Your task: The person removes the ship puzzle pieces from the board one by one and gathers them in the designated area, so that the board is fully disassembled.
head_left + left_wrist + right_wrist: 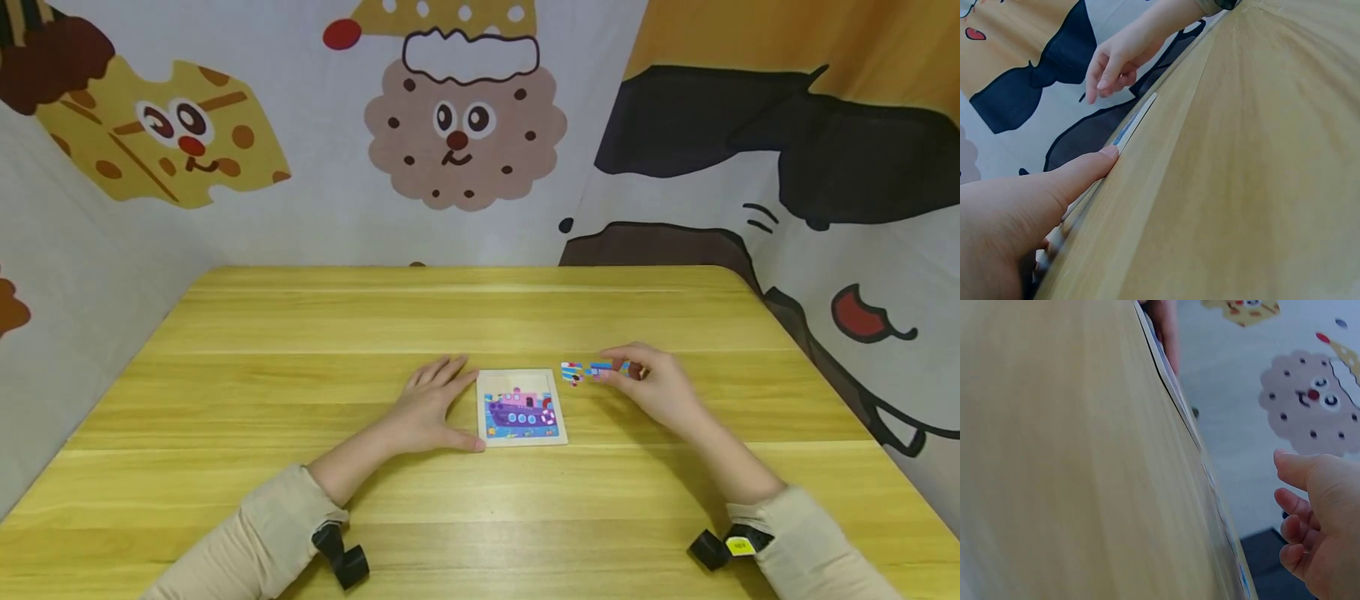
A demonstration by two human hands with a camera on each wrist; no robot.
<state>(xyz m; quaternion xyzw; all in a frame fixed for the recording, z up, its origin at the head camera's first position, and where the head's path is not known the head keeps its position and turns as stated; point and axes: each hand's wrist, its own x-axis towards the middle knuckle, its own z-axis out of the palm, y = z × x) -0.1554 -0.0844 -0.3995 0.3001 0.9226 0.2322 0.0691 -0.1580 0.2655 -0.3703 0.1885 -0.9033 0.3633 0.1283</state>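
Note:
A small square jigsaw board (562, 421) with a pale frame lies on the table, showing a purple and pink ship (517, 414). Bare backing (517, 380) shows along its upper part. My left hand (423, 417) rests beside it with fingers spread, the thumb (1100, 164) at the near left corner and the index finger at the far left one. Right of the board lie loose puzzle pieces (571, 371). Over them hovers my right hand (660, 387), thumb and index finger apart; in the right wrist view nothing shows between its fingers (1291, 467).
The wooden table (480, 517) runs back to a curtain (300, 225) printed with cartoon food faces. Black wrist cameras are strapped at the left cuff (348, 567) and the right cuff (708, 550), close over the tabletop.

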